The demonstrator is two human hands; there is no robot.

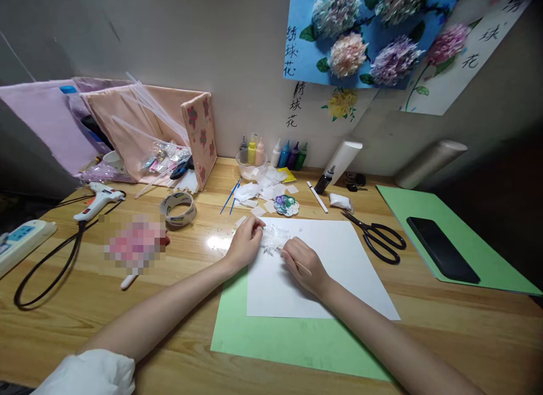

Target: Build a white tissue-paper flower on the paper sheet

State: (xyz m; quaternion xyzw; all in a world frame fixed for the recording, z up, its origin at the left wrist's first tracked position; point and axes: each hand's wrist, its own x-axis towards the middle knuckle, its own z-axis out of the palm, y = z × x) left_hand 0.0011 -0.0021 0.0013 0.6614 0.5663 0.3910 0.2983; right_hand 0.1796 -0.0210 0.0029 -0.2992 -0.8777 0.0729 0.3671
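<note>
A white sheet of paper (339,265) lies on a green sheet (271,338) on the wooden desk. Near the white sheet's top left sits a small cluster of white tissue pieces (275,238). My left hand (246,242) rests at the cluster's left side, fingers curled and pinching at its edge. My right hand (303,265) is just right of the cluster, fingers closed round a thin stick whose end juts from the back of the hand.
Black scissors (377,236) lie right of the white sheet. A black phone (441,249) rests on a green mat. Behind: a paint palette (286,205), loose tissue squares (263,191), paint bottles (275,153), a tape roll (178,208), a glue gun (97,201) and a power strip (21,239).
</note>
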